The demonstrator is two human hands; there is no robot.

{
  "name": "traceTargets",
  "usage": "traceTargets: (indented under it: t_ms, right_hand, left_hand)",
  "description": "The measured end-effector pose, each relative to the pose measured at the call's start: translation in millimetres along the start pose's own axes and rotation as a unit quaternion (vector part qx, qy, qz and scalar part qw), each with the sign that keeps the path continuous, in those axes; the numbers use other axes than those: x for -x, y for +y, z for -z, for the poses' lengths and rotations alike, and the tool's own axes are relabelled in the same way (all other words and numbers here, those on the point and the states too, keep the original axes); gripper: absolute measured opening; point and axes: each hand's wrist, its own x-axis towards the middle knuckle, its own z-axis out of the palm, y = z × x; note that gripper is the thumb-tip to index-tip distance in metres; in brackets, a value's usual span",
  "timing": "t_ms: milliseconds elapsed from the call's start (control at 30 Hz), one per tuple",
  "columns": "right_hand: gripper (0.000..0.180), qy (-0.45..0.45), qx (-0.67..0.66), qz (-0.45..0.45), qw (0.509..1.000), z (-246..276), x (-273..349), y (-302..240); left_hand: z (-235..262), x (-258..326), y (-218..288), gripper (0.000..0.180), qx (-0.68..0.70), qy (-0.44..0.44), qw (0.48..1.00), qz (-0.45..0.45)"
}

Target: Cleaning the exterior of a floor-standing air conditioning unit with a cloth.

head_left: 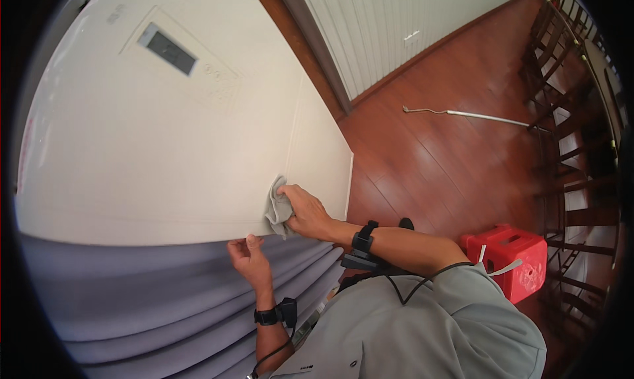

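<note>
My right hand (306, 211) grips a folded grey cloth (277, 207) and presses it on the front of a tall white appliance (178, 141), near its edge on the curtain side. The appliance looks like a floor-standing air conditioner, with a dark display panel (170, 51) set into it. Right at that edge is my left hand (251, 259), its fingers curled and the thumb up against the rim. Whatever lies between those fingers, if anything, is hidden. Both wrists carry black straps with small devices.
Bluish-grey curtains (165, 300) hang beside the appliance. A red plastic stool (512, 260) stands by my right side on the red-brown wooden floor (429, 161). A thin white pole (485, 117) lies across that floor. Dark wooden chairs (588, 181) line the far right.
</note>
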Motion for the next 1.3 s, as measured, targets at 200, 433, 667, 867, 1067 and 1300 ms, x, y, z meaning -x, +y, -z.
traceTargets:
  t_ms: [200,433,667,867,1067,1300]
  right_hand:
    - [0.048,-0.02,-0.105,-0.168,0.98,-4.9,2.4,36.1]
    - [0.041,-0.018,-0.204,-0.231,0.951,-17.1,9.4,68.5]
    - [0.039,0.005,-0.235,-0.33,0.914,-20.3,12.5,100.4]
    - [0.04,0.045,-0.254,-0.38,0.888,-26.7,21.3,133.0]
    - [0.041,0.146,-0.245,-0.442,0.851,-49.4,45.0,179.1]
    - [0.038,0.169,-0.285,-0.531,0.78,-103.6,91.1,282.4]
  left_hand:
    - [-10.9,16.9,-25.9,0.02,-0.073,-0.041,0.994,0.073]
    - [-16.5,24.1,-62.1,0.031,-0.167,-0.049,0.969,0.177]
    - [-38.5,25.2,-54.9,0.036,-0.255,-0.104,0.932,0.237]
    - [-49.5,24.0,-57.5,0.038,-0.272,-0.073,0.928,0.246]
    - [-44.4,32.5,-52.9,0.039,-0.339,-0.134,0.898,0.247]
    - [-58.0,25.6,-67.7,0.046,-0.346,-0.149,0.896,0.237]
